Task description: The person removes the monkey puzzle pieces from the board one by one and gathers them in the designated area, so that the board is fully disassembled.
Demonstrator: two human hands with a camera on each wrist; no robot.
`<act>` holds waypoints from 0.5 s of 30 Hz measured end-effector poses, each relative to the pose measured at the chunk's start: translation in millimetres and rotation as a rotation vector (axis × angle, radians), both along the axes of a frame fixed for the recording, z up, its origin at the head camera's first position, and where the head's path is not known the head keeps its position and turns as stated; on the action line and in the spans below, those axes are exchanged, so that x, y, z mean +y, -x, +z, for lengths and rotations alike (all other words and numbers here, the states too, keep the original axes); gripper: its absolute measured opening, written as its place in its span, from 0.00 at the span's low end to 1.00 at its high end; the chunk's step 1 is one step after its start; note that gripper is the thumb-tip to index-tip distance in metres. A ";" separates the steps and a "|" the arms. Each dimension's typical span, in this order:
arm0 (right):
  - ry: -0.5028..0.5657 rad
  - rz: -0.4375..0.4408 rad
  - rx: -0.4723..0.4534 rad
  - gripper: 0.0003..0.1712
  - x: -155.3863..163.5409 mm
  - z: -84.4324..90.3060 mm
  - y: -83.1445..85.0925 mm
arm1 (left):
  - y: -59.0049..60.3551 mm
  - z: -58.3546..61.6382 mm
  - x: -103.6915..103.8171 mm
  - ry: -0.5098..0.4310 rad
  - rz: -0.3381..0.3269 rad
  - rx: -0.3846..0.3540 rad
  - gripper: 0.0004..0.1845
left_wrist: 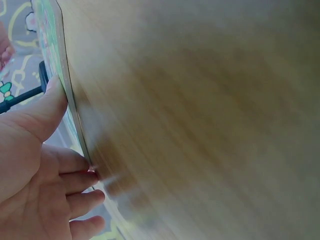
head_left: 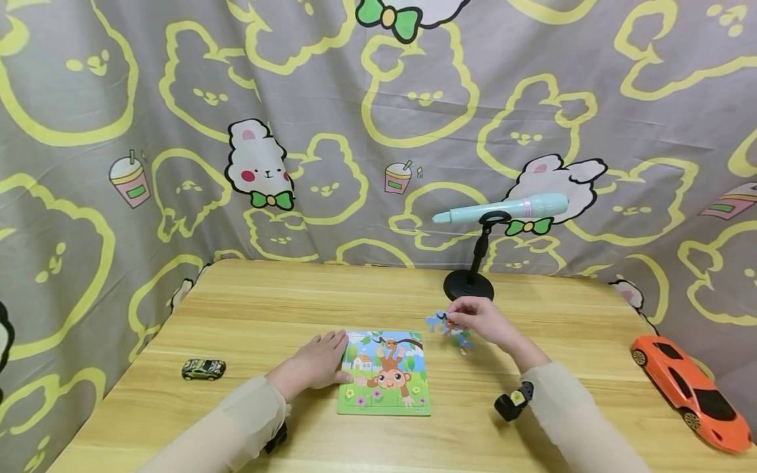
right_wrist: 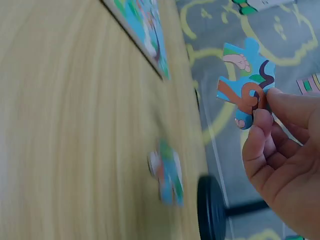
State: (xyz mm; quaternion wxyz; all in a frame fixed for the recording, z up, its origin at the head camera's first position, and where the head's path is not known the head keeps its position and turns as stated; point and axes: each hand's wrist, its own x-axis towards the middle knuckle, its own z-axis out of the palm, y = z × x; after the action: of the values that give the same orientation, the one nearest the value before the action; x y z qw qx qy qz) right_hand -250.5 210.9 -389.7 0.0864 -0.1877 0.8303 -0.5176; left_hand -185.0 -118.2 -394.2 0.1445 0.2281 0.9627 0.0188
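A monkey jigsaw board point(head_left: 386, 372) lies flat near the front middle of the wooden table point(head_left: 248, 309). My left hand point(head_left: 320, 362) rests flat on the table against the board's left edge point(left_wrist: 66, 95), fingers straight. My right hand point(head_left: 481, 320) is raised just right of the board and pinches a blue puzzle piece point(right_wrist: 244, 89) point(head_left: 438, 321) between thumb and fingers. Another loose piece point(right_wrist: 167, 172) point(head_left: 463, 340) lies on the table under that hand.
A black round-based stand point(head_left: 469, 284) holding a teal pen-like device point(head_left: 503, 209) stands behind my right hand. A small dark toy car point(head_left: 204, 369) sits at the left, an orange toy car point(head_left: 688, 393) at the right edge. A patterned cloth hangs behind.
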 end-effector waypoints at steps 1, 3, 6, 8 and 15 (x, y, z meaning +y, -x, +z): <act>-0.004 -0.014 -0.008 0.09 6.1 1.1 -0.6 | 0.0 -0.1 -0.1 0.000 0.000 0.000 0.41; -0.020 -0.044 -0.014 0.09 17.8 2.9 -2.1 | 0.0 -0.4 -0.3 -0.001 0.000 0.000 0.41; -0.046 -0.076 -0.008 0.10 34.5 4.3 -4.7 | 0.2 -0.8 -0.6 -0.004 -0.003 0.000 0.41; -0.071 -0.089 0.012 0.10 45.1 3.5 -5.8 | 0.3 -1.0 -0.8 -0.007 -0.004 0.000 0.41; -0.156 -0.105 0.031 0.10 75.8 -3.5 -5.6 | 0.8 -2.5 -1.7 -0.016 -0.006 0.005 0.41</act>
State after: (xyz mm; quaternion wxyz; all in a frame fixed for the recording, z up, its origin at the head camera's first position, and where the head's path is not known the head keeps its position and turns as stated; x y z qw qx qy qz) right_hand -244.9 286.7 -393.2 0.0607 -0.1444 0.8780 -0.4523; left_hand -185.8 -120.0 -396.7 0.1403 0.2325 0.9621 0.0256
